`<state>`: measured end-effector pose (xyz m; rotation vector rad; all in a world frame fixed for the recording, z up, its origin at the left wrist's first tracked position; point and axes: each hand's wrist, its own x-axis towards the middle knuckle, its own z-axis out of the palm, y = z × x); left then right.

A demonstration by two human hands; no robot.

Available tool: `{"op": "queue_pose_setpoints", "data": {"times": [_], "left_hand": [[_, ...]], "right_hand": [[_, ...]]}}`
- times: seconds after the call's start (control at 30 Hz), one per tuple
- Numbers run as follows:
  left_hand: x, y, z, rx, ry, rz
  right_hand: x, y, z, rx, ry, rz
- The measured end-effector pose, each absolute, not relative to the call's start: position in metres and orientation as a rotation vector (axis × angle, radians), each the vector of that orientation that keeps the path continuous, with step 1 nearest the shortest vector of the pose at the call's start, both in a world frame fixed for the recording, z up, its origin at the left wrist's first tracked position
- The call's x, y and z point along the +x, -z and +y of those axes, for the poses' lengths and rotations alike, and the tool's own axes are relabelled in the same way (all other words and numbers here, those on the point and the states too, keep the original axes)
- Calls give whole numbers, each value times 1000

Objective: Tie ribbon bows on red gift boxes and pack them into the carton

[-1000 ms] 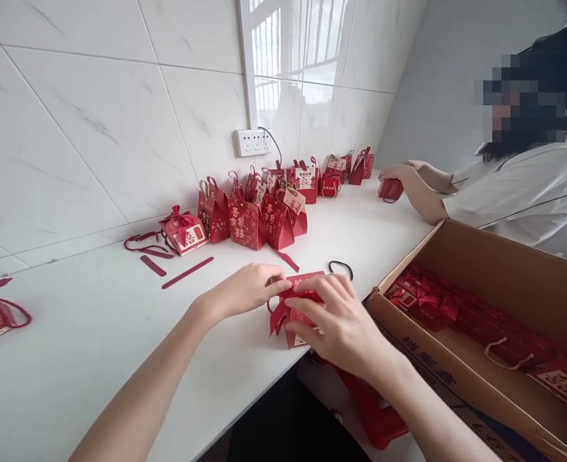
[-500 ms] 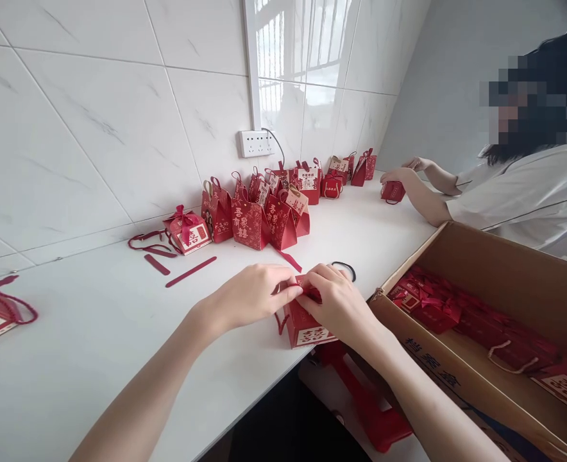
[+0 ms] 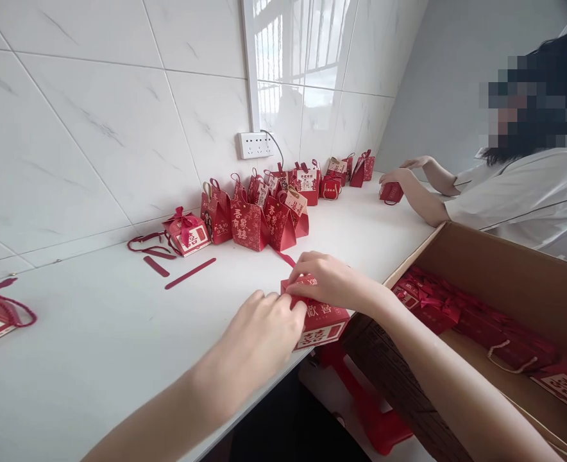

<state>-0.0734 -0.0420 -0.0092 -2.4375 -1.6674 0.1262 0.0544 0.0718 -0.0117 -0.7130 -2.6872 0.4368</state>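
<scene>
A small red gift box (image 3: pixel 326 318) with gold lettering and a white patterned lower panel sits at the table's front edge. My left hand (image 3: pixel 264 324) is curled, its fingertips pressed against the box's near left end. Over the far left part of the top, my right hand (image 3: pixel 329 280) is closed, its fingers pinching at the box's upper edge. What lies between the fingertips is mostly hidden. Behind the box, the end of a red ribbon (image 3: pixel 285 258) shows on the table.
Several red gift boxes (image 3: pixel 248 224) line the tiled wall. Red strips (image 3: pixel 190 273) lie at left-centre on the white table (image 3: pixel 105 333). At right stands an open cardboard carton (image 3: pixel 509 253) of red boxes. A co-worker's hand (image 3: pixel 399 176) handles another box (image 3: pixel 390 192).
My left hand has come down and nearer, from the box's top to its left end. My right hand has shifted up and left, uncovering more of the box's front and top.
</scene>
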Motion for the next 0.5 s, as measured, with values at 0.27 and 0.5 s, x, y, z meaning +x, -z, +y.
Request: {"op": "queue_pose_setpoints", "data": {"times": [0.27, 0.5], "left_hand": [[-52, 25, -56, -2085, 11, -1518], [-57, 23, -51, -2277, -54, -1467]], "right_hand": [[33, 10, 84, -424, -594, -3005], [34, 24, 85, -709, -677, -2716]]}}
